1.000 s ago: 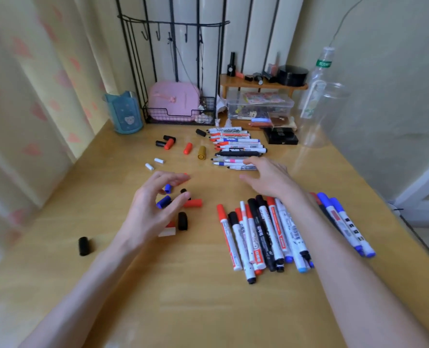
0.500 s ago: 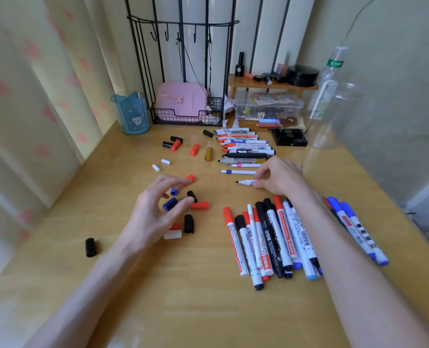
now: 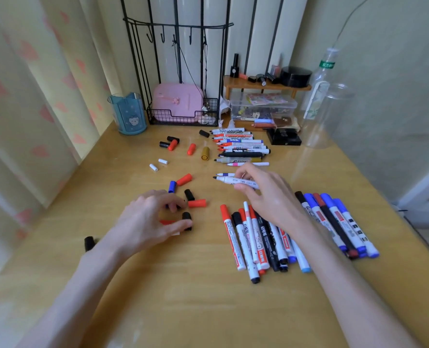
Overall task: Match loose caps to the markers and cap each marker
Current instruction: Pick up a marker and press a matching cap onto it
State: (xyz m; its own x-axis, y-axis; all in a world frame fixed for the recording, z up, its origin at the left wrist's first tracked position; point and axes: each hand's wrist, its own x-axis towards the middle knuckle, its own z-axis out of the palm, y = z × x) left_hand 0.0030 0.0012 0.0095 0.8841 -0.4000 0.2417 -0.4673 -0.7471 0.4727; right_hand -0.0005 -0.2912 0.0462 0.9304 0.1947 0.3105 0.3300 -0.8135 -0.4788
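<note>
Your right hand (image 3: 266,197) pinches a slim white marker with a bare black tip (image 3: 233,181) between thumb and fingers, the tip pointing left. Your left hand (image 3: 150,222) sits low over a cluster of loose plastic caps on the yellow wooden table (image 3: 183,285), fingers curled downward. Its thumb touches a short black cap (image 3: 187,217), but whether it actually grips anything cannot be told. Just beyond your left fingertips lie an orange-red cap (image 3: 197,203) and a second black cap (image 3: 189,194). A row of uncapped markers (image 3: 241,146) lies farther back, and a pile of capped markers (image 3: 256,244) lies beneath your right wrist.
</note>
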